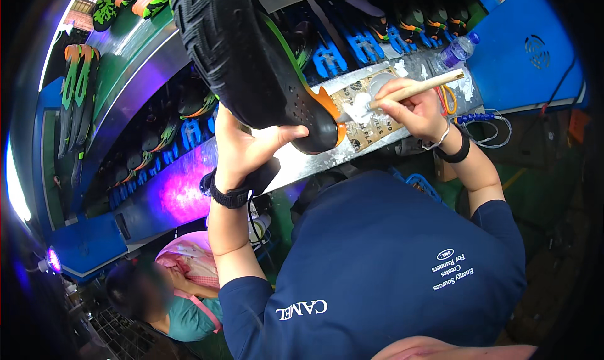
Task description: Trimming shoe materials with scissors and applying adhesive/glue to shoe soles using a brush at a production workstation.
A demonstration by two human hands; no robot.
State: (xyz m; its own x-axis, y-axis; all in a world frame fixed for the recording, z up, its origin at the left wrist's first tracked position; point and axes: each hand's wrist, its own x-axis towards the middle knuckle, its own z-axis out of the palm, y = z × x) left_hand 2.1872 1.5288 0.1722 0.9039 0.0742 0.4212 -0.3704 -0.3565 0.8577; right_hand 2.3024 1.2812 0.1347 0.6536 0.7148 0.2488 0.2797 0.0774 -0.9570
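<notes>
My left hand (242, 147) grips a black shoe sole (251, 64) from below, its thumb pressed along the underside near the perforated end. The sole stands tilted up, with a ridged side, a green edge and an orange tip. In my right hand (415, 108) is a brush with a pale wooden handle (434, 84), held like a pen. The brush's head is whitened and close to the sole's orange end; I cannot tell whether they touch. Beneath it lies a printed brown card (368, 130) smeared with white paste, beside a round pale dish (381, 81).
Blue holders (328, 59) carrying shoe parts line the conveyor behind the bench. More soles (80, 99) hang at the left. A purple-labelled bottle (458, 51) and a coiled blue cord (475, 118) are on the right. Another person (192, 297) sits at lower left.
</notes>
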